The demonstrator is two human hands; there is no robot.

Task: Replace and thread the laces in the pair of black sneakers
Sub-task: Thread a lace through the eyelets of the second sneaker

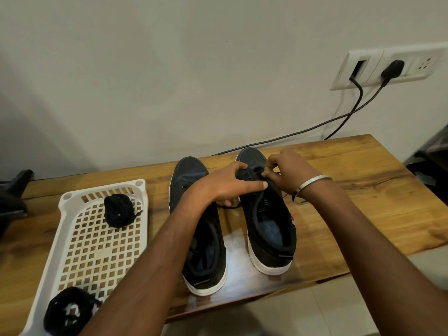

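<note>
Two black sneakers with white soles stand side by side on the wooden table, toes toward the wall. My left hand (232, 184) reaches across the left sneaker (191, 190) and grips the eyelet area of the right sneaker (269, 229). Just beside it, my right hand (286, 170), a metal bangle on its wrist, pinches the black lace (260, 202) at the right sneaker's front eyelets. A loop of that lace hangs down between the shoes. A bundled black lace (118, 210) lies at the far end of the white perforated tray (72, 241), and another bundle (68, 311) at its near end.
The wooden table (363, 190) stands against a white wall; its front edge runs close under the shoe heels. Two black cables (339, 120) run from a wall socket (388, 69) down behind the table. A dark object (12, 197) sits at the far left.
</note>
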